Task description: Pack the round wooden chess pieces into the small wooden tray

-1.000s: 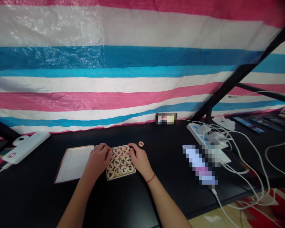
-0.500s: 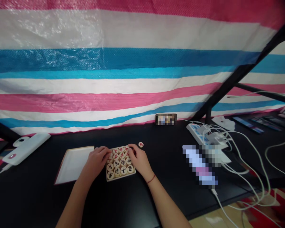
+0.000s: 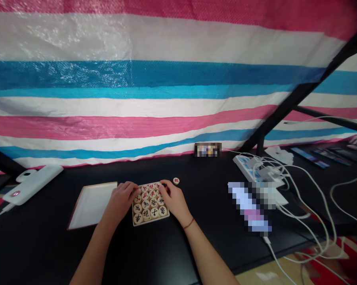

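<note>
A shallow square box (image 3: 151,223) on the black table holds rows of round xiangqi pieces (image 3: 154,202), red characters at the far side and black ones nearer me. My left hand (image 3: 122,197) is closed at the box's far left corner, thumb and fingertips at its rim. At the far right corner my right hand (image 3: 174,196) grips the edge, its thumb over the pieces and its fingers outside. A single red-lettered piece (image 3: 176,181) lies on the table just beyond my right hand. The box lid (image 3: 92,206), white inside, rests left of the box, partly behind my left forearm.
At the left lies a white power strip (image 3: 32,186). Right of me are a phone (image 3: 249,208) with a charging cable, another power strip (image 3: 245,168) and tangled white cables (image 3: 323,198). A small box (image 3: 208,149) stands by the striped sheet (image 3: 166,107) at the back.
</note>
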